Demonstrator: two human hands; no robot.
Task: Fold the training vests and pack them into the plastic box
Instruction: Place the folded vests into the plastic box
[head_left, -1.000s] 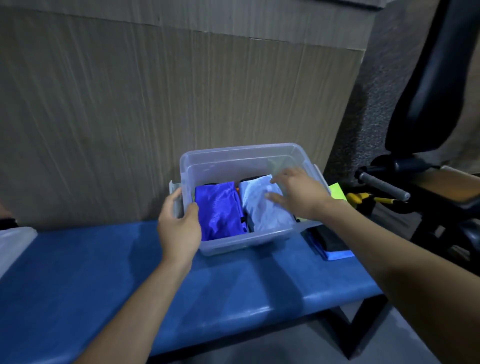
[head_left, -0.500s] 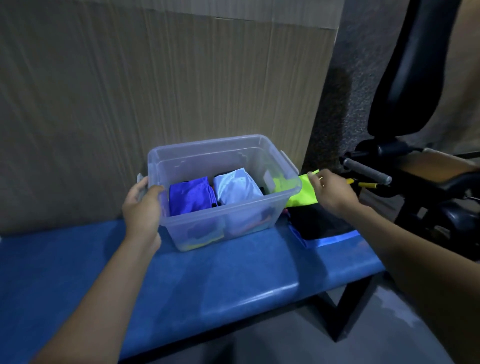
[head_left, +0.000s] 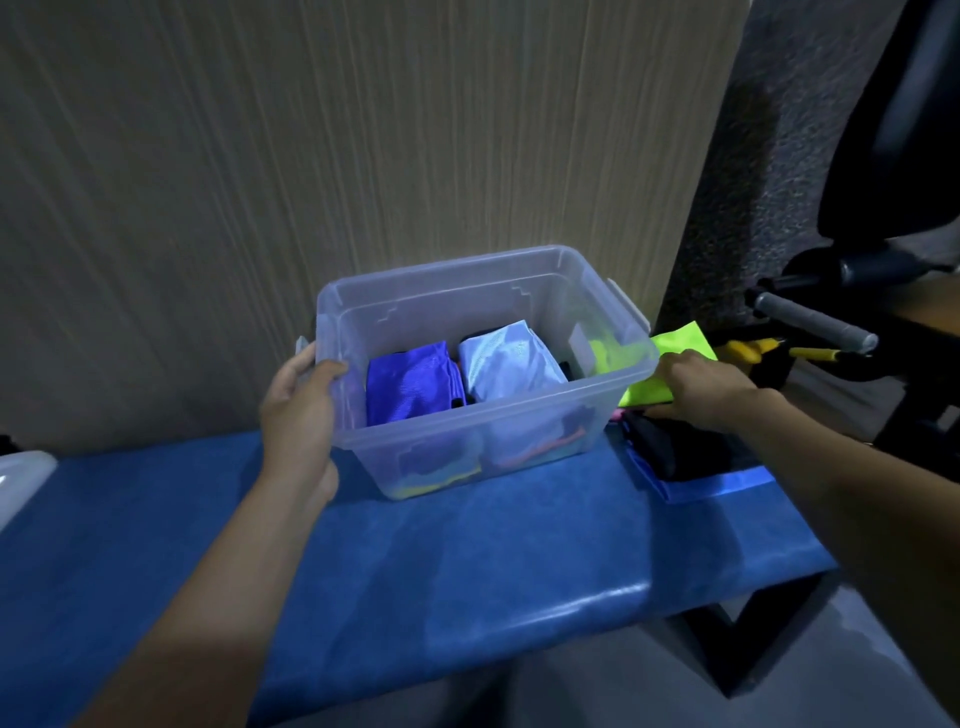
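While left hand (head_left: 301, 400) grip clamps clear plastic box (head_left: 519, 415) rim, right hand (head_left: 706, 387) pinches neon mesh vest (head_left: 670, 358).

Right hand (head_left: 706, 387) now on yellow-green vest (head_left: 670, 364)

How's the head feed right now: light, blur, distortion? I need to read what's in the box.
Head view: dim, bluish light; glare patch on the bench; wide-angle bowing at the edges; box contents sharp enough, blue vest and pale vest readable; forearms soft near the bottom.

Gym: padded bench (head_left: 467, 561), exercise machine (head_left: 883, 156)
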